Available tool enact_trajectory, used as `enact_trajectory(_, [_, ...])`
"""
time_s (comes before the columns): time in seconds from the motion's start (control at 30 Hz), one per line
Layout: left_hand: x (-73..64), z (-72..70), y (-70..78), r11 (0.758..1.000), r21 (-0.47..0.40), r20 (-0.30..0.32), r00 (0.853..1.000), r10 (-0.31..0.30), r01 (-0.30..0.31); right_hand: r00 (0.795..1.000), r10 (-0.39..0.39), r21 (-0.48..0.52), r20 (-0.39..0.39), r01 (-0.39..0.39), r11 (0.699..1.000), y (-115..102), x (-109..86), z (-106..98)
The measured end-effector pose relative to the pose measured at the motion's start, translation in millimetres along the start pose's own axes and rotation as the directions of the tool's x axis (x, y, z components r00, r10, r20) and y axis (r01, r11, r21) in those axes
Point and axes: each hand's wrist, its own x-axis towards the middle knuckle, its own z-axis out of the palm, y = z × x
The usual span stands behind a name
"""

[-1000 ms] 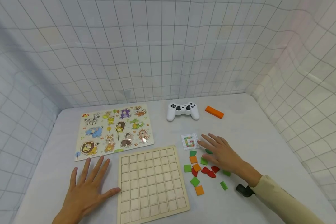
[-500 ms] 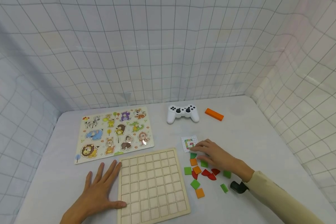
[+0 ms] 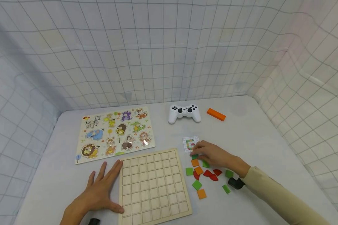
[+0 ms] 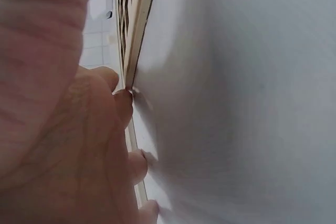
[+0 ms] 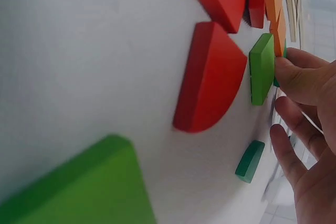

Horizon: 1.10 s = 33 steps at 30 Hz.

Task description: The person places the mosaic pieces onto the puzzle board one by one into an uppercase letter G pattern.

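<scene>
My left hand [image 3: 99, 194] lies at the left side of the square wooden grid board [image 3: 152, 184], fingers spread and straight, fingertips and thumb tip right at its edge. In the left wrist view, the fingertips meet the board's side [image 4: 137, 30]. My right hand [image 3: 212, 153] pinches a dark green quarter-circle piece [image 3: 195, 156] between thumb and forefinger, just below the small pattern card [image 3: 188, 144]; the hand covers part of that card. Close by lie an orange square [image 3: 195, 162] and a light green square [image 5: 262, 69]. A second dark green piece [image 5: 250, 162] lies under the other fingers.
Red quarter-circles [image 3: 213, 177], green squares [image 3: 197, 185] and orange squares [image 3: 201, 193] lie scattered right of the board. An animal puzzle [image 3: 115, 134] is at the back left. A white game controller [image 3: 184, 114] and an orange bar [image 3: 216, 114] lie at the back.
My right hand has lowered and moved left, its spread fingers closing on the dark green piece. The left hand has slid right and nearer, up to the board's edge.
</scene>
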Motion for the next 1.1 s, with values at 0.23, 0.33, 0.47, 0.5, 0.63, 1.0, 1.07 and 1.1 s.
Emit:
enact_trajectory(0.23, [4.9, -1.9, 3.4, 1.000, -0.009, 0.041, 0.999, -0.023, 0.023, 0.998, -0.047, -0.037, -0.037, 0.046, 0.998, 2.4, -0.9, -2.0])
enact_trajectory(0.33, [5.5, -2.9, 4.6, 0.999, -0.021, 0.054, 0.998, -0.034, 0.036, 0.998, -0.050, -0.073, -0.048, 0.046, 0.996, 2.4, -2.0, -3.2])
enact_trajectory(0.47, [7.2, -4.1, 6.3, 0.998, -0.029, 0.065, 0.997, -0.050, 0.052, 0.998, -0.037, -0.146, -0.053, 0.029, 0.989, 2.6, -2.8, -3.5])
enact_trajectory(0.5, [7.8, -4.4, 6.7, 0.998, -0.032, 0.068, 0.996, -0.054, 0.056, 0.998, -0.041, -0.169, -0.055, 0.031, 0.985, 2.9, -2.9, -3.1])
enact_trajectory(0.63, [8.9, -5.7, 7.3, 0.997, -0.038, 0.085, 0.994, -0.069, 0.073, 0.995, -0.067, -0.239, -0.074, 0.047, 0.970, 2.6, -2.2, -1.1])
enact_trajectory(1.0, [8.0, -7.1, 9.5, 0.996, -0.011, 0.095, 0.992, -0.084, 0.085, 0.979, -0.017, -0.168, -0.204, -0.018, 0.986, -2.9, 0.3, -3.4])
enact_trajectory(1.07, [8.4, -7.3, 10.5, 0.997, 0.002, 0.087, 0.993, -0.082, 0.082, 0.978, 0.005, -0.125, -0.208, -0.031, 0.992, -4.2, 1.3, -4.0])
enact_trajectory(1.1, [8.5, -7.4, 10.9, 0.997, 0.007, 0.085, 0.993, -0.082, 0.082, 0.978, 0.011, -0.105, -0.207, -0.034, 0.994, -4.8, 2.1, -4.0])
